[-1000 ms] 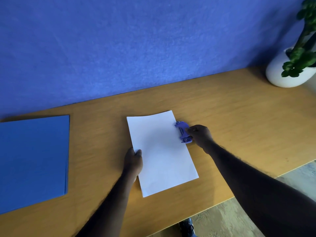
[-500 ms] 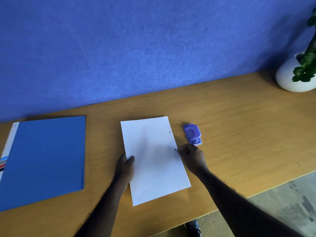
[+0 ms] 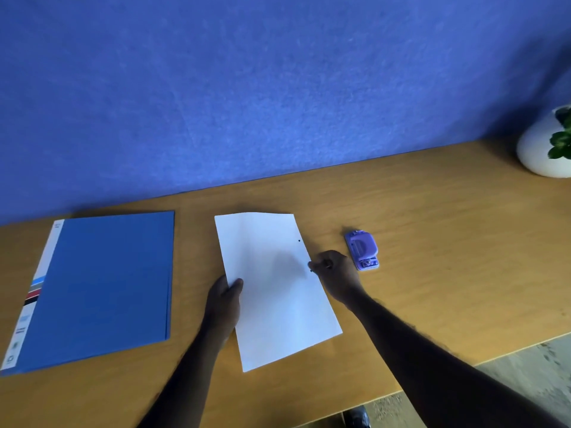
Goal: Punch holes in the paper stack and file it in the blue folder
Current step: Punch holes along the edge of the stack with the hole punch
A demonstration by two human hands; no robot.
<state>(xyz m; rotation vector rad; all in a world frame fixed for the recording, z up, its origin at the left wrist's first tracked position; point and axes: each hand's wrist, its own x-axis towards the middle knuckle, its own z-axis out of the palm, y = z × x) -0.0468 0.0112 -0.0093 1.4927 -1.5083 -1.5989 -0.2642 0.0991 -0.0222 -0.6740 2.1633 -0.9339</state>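
A white paper stack (image 3: 275, 291) lies mid-desk, with a small punched hole near its right edge and its far edge slightly raised. My left hand (image 3: 224, 299) grips the stack's left edge, thumb on top. My right hand (image 3: 335, 273) pinches the right edge of the stack. A purple hole punch (image 3: 361, 250) sits on the desk just right of my right hand, apart from the paper. The blue folder (image 3: 99, 288) lies shut at the left, its white striped spine on the far left.
The wooden desk (image 3: 432, 242) backs onto a blue felt wall (image 3: 278, 88). A white pot with a green plant (image 3: 547, 146) stands at the far right. The desk's front edge runs along the lower right, floor and a shoe below.
My right hand let go of the hole punch, which now rests on the desk, and took the paper's right edge. The view swung left, showing more of the folder.
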